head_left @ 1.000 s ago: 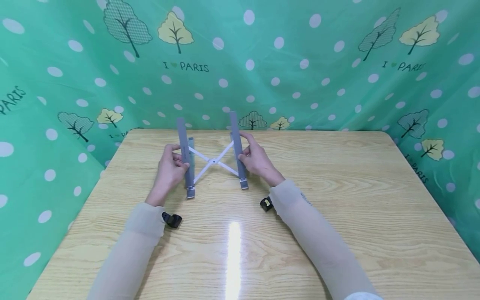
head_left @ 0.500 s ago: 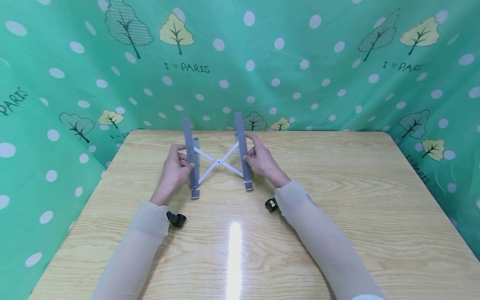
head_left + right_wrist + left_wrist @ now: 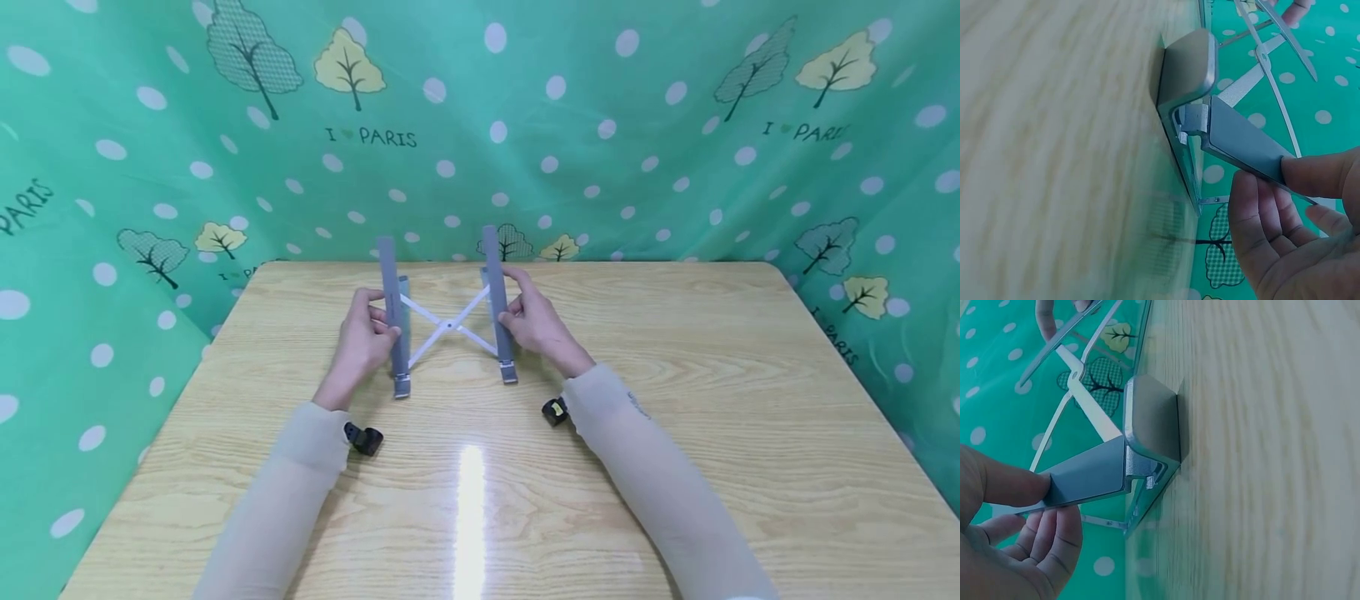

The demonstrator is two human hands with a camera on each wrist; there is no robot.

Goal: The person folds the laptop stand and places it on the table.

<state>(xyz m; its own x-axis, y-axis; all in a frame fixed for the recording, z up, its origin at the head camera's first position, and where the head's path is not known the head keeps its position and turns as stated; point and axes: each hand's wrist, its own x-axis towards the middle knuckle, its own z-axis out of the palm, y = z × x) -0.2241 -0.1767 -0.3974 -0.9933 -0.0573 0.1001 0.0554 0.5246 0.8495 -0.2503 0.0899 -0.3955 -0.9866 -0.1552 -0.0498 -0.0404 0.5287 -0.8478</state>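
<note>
A grey metal folding laptop stand (image 3: 450, 325) stands unfolded at the back of the table, its two long arms raised and joined by a white X-shaped brace. My left hand (image 3: 367, 333) pinches the left arm, thumb on its upper face and fingers beneath, as the left wrist view shows on the padded arm (image 3: 1088, 472). On the other side my right hand (image 3: 534, 321) grips the right arm the same way; its thumb lies on the dark pad (image 3: 1247, 140) in the right wrist view. Hooked lips (image 3: 402, 385) at the near ends face me.
The light wood table (image 3: 675, 433) extends widely to the right and front. Behind it hangs a green dotted cloth (image 3: 600, 167) printed with trees. Small black cameras (image 3: 363, 439) are strapped at both wrists. A bright light streak reflects on the tabletop.
The laptop stand and both hands have shifted a little to the right across the table. Both grips look the same, and the spacing between the arms is about unchanged.
</note>
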